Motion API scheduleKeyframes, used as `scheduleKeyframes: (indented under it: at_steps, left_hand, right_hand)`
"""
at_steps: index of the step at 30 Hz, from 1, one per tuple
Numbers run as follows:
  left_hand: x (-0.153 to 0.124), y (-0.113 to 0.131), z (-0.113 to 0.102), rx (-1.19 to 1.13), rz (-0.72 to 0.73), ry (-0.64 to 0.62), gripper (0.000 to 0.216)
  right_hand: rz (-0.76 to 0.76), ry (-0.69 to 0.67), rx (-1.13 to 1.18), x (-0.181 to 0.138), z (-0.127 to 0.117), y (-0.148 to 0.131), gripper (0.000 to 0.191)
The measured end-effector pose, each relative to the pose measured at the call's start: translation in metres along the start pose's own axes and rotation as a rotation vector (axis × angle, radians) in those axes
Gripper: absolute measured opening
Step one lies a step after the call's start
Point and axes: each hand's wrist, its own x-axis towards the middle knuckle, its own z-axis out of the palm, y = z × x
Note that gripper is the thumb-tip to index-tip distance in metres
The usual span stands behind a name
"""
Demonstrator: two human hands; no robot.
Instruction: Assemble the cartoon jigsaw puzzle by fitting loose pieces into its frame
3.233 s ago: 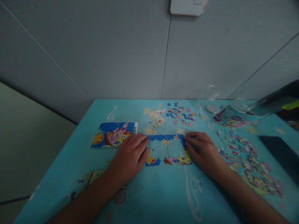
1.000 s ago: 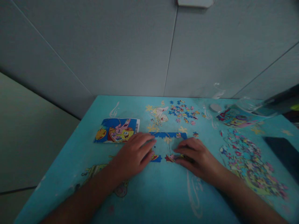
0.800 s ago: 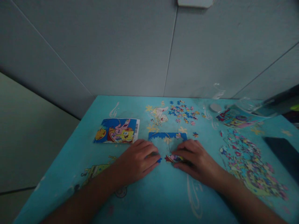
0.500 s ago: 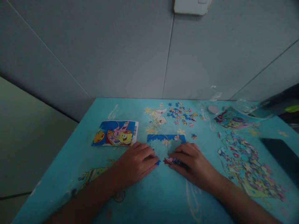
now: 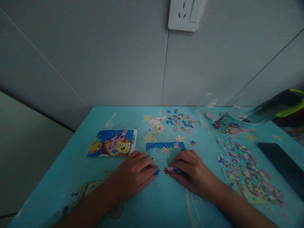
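A partly joined jigsaw border (image 5: 154, 145), blue along its far edge, lies on the turquoise table between my hands. My left hand (image 5: 140, 166) is closed at the near left corner, its fingertips on a blue puzzle piece (image 5: 157, 172). At the near right corner, my right hand (image 5: 192, 166) pinches a joined strip of puzzle pieces (image 5: 168, 170) with red and purple print. A gap separates the two near parts. My fingers cover most of both sides. Left of the border lies a picture sheet (image 5: 114, 143) with a cartoon scene and a barcode.
Loose puzzle pieces (image 5: 180, 120) lie beyond the border, with one single piece (image 5: 193, 143) nearer. At right are a large heap of pieces (image 5: 251, 171), a dark flat object (image 5: 282, 160) and a clear printed container (image 5: 229, 126). A socket (image 5: 186, 15) is on the wall (image 5: 118, 63).
The view has tilted upward, so the table sits lower and more of the wall socket shows. Both hands keep their places on the puzzle.
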Motion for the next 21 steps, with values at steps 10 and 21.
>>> scheduleKeyframes:
  at_steps: [10,21]
  left_hand:
    - [-0.002,0.0,0.001,-0.002,0.02,0.029,0.024]
    - [-0.005,0.001,0.001,0.01,0.052,0.168,0.019]
  right_hand:
    - [0.016,0.097,0.021,0.0,0.0,0.007,0.026]
    - [-0.161,0.141,0.209,-0.007,-0.002,0.011,0.026]
